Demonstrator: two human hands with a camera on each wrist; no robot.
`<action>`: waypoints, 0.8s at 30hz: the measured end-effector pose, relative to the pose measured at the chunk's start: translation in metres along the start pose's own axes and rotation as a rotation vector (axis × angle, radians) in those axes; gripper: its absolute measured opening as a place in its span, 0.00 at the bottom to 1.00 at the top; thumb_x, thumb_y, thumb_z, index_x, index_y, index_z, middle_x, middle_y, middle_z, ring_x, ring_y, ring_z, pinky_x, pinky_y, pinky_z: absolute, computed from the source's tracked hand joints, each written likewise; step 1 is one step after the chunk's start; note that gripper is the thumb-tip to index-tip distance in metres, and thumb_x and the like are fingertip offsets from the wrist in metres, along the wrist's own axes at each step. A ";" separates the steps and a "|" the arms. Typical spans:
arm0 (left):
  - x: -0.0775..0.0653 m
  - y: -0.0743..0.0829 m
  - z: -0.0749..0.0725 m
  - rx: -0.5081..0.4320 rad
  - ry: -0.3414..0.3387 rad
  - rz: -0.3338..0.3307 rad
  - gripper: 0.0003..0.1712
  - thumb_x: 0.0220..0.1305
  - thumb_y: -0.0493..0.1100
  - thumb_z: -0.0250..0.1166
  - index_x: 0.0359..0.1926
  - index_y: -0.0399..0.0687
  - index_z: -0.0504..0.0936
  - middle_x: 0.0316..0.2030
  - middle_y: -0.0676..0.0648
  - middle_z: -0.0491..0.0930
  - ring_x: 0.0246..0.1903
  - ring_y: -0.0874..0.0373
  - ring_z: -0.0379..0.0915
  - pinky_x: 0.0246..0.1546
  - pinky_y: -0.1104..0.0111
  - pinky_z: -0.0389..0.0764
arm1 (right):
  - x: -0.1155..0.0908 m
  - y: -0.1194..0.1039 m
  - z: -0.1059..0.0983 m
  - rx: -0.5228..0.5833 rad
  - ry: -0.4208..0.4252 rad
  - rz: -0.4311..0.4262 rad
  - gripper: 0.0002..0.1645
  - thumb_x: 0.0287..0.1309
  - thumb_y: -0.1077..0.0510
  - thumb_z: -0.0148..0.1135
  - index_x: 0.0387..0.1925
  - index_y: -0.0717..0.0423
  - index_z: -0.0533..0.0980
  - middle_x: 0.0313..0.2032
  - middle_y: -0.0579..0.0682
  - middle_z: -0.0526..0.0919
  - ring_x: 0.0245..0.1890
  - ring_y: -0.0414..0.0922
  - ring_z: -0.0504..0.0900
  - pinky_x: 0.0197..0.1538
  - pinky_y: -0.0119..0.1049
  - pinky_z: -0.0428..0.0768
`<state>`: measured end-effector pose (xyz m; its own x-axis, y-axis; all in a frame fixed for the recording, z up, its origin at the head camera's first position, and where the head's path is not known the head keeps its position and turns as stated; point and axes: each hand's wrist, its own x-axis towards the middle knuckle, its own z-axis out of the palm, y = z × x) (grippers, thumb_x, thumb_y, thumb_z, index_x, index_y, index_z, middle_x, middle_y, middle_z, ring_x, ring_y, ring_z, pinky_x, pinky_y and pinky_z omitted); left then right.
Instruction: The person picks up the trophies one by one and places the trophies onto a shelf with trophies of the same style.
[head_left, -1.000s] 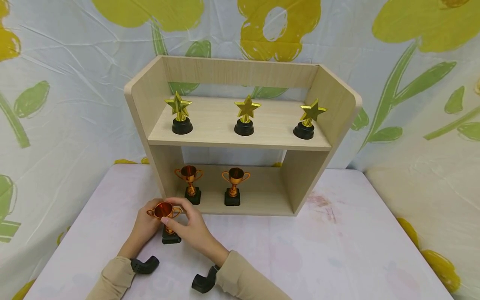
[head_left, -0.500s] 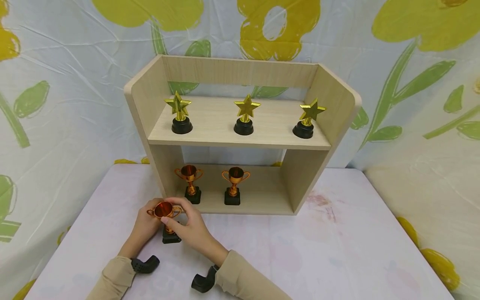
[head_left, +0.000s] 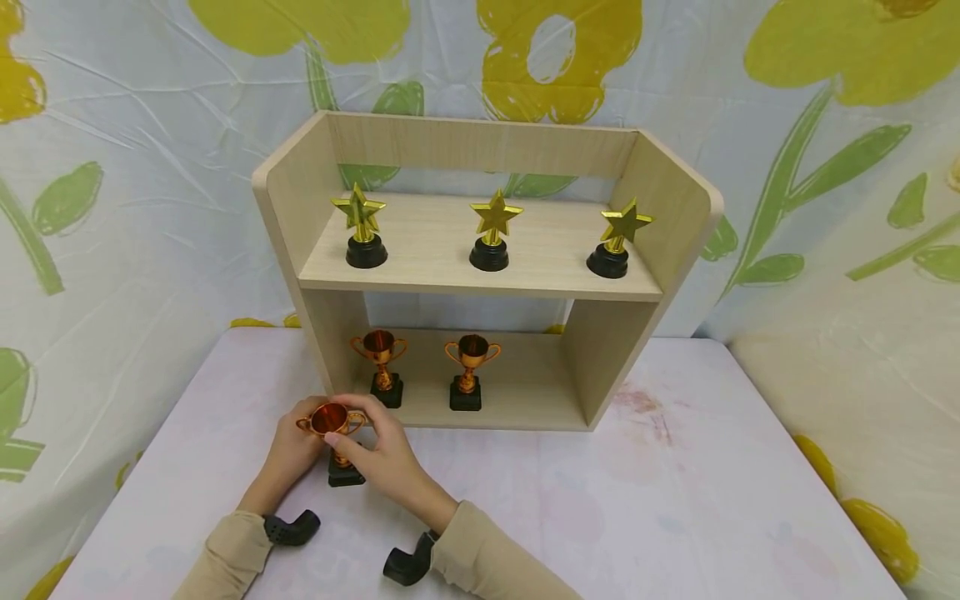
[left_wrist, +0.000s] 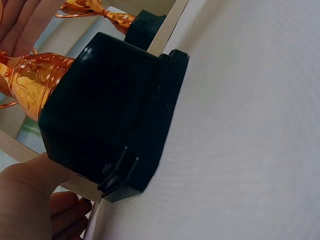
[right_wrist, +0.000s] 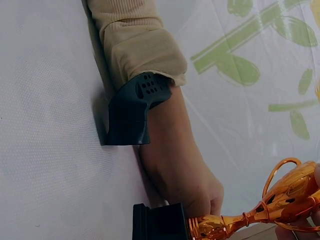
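Observation:
In the head view, my right hand (head_left: 386, 458) holds a bronze trophy cup (head_left: 331, 419) by its bowl and right handle, thumb at the near side. The cup stands upright with a black square base (left_wrist: 100, 107), low over the table; whether the base touches the tabletop I cannot tell. Just behind it is my left hand (head_left: 296, 446), its fingers hidden from the head. From the left wrist, its thumb (left_wrist: 42, 172) passes behind the base and its fingers (left_wrist: 70, 217) lie loosely bent beside it. The right wrist view shows the trophy's stem (right_wrist: 255, 215) near the left hand.
Behind the hands stands a two-level wooden shelf (head_left: 480, 289). Two matching bronze trophies (head_left: 382, 354) (head_left: 471, 358) stand on its lower level. Along the upper level are three gold star trophies (head_left: 360, 225) (head_left: 491, 229) (head_left: 618, 237). Black curved wrist pieces (head_left: 292, 529) sit at both cuffs.

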<state>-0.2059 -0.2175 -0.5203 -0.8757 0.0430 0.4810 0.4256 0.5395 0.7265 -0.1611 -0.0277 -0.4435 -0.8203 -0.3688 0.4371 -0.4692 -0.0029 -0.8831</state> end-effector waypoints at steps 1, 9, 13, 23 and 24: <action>0.000 0.000 0.000 0.000 0.001 0.002 0.17 0.51 0.24 0.64 0.44 0.34 0.82 0.39 0.41 0.83 0.38 0.50 0.77 0.42 0.83 0.69 | 0.000 -0.001 0.000 0.000 0.001 0.000 0.26 0.64 0.58 0.64 0.63 0.53 0.71 0.61 0.50 0.76 0.63 0.40 0.71 0.64 0.46 0.69; 0.000 -0.005 0.001 0.026 -0.017 -0.006 0.18 0.51 0.26 0.65 0.46 0.34 0.82 0.40 0.39 0.83 0.39 0.50 0.77 0.42 0.82 0.69 | -0.002 -0.027 -0.007 0.015 0.002 0.004 0.25 0.63 0.64 0.63 0.61 0.58 0.72 0.58 0.57 0.77 0.59 0.41 0.74 0.61 0.49 0.72; 0.000 -0.007 0.001 0.030 -0.020 -0.036 0.17 0.51 0.26 0.65 0.45 0.34 0.82 0.40 0.40 0.84 0.39 0.49 0.77 0.42 0.82 0.70 | -0.002 -0.023 -0.007 0.006 0.006 0.011 0.25 0.64 0.62 0.63 0.61 0.57 0.71 0.59 0.54 0.77 0.59 0.40 0.73 0.61 0.47 0.73; 0.001 -0.009 0.000 0.078 -0.033 -0.037 0.18 0.50 0.28 0.67 0.46 0.34 0.81 0.38 0.41 0.83 0.37 0.51 0.75 0.40 0.65 0.76 | -0.002 -0.007 -0.012 0.008 0.003 0.026 0.27 0.65 0.57 0.64 0.63 0.54 0.71 0.60 0.45 0.76 0.59 0.40 0.73 0.60 0.44 0.73; 0.001 -0.009 0.000 0.080 -0.033 -0.035 0.18 0.50 0.28 0.67 0.46 0.34 0.81 0.38 0.40 0.83 0.37 0.51 0.75 0.40 0.66 0.76 | -0.002 -0.007 -0.013 0.005 0.004 0.023 0.27 0.65 0.57 0.64 0.63 0.54 0.71 0.60 0.45 0.76 0.59 0.39 0.73 0.60 0.43 0.73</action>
<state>-0.2107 -0.2226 -0.5267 -0.8973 0.0501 0.4386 0.3763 0.6063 0.7006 -0.1603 -0.0151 -0.4358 -0.8322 -0.3654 0.4170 -0.4484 0.0012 -0.8938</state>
